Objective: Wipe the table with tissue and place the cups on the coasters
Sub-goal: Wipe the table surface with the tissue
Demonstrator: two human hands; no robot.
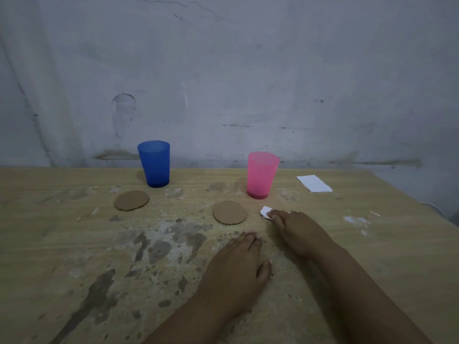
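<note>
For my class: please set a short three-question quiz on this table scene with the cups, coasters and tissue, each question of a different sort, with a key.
1. True or false: the pink cup stands on a coaster.
2. Which hand presses the small tissue to the table? A left hand B right hand
3. Fill in: the folded tissue lies to the ___ of the pink cup, as the camera sees it.

Key: 1 false; both coasters, one by the blue cup, are bare. 2 B. 3 right.
</note>
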